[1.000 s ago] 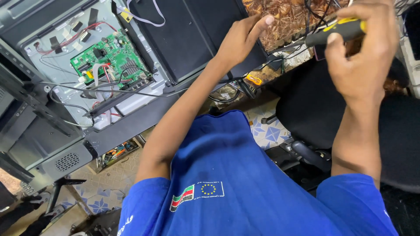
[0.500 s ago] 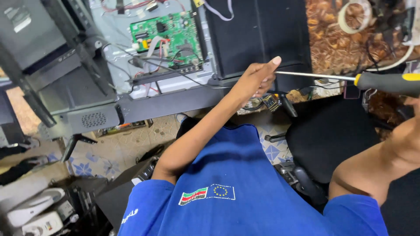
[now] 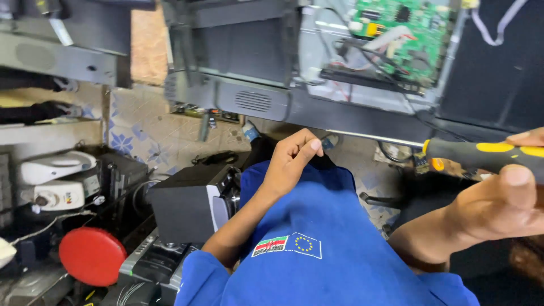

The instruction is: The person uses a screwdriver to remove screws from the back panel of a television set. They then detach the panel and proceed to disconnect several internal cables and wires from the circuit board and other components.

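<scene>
the right hand (image 3: 498, 207) was clenched around a black-and-yellow screwdriver (image 3: 481, 154), its shaft pointing toward the left hand (image 3: 292, 161), whose fingers were curled loosely at the tip, holding nothing visible. above stood an opened television (image 3: 340, 107) with a green circuit board (image 3: 405, 28); patterned floor tiles (image 3: 147, 133) lay below.

So the floor (image 3: 153, 133) here is tile, pale with a blue flower pattern, and it's pretty cluttered. A black speaker box (image 3: 190, 204) sits on it near the middle, with a silver-grey stereo unit (image 3: 156, 263) just beside it lower down. Off to the left there's a round red disc (image 3: 92, 256) and a white appliance (image 3: 56, 178), packed in close with other dark gear. Some small bits of hardware (image 3: 207, 122) lie on the tile further up, too blurry to identify.
</scene>
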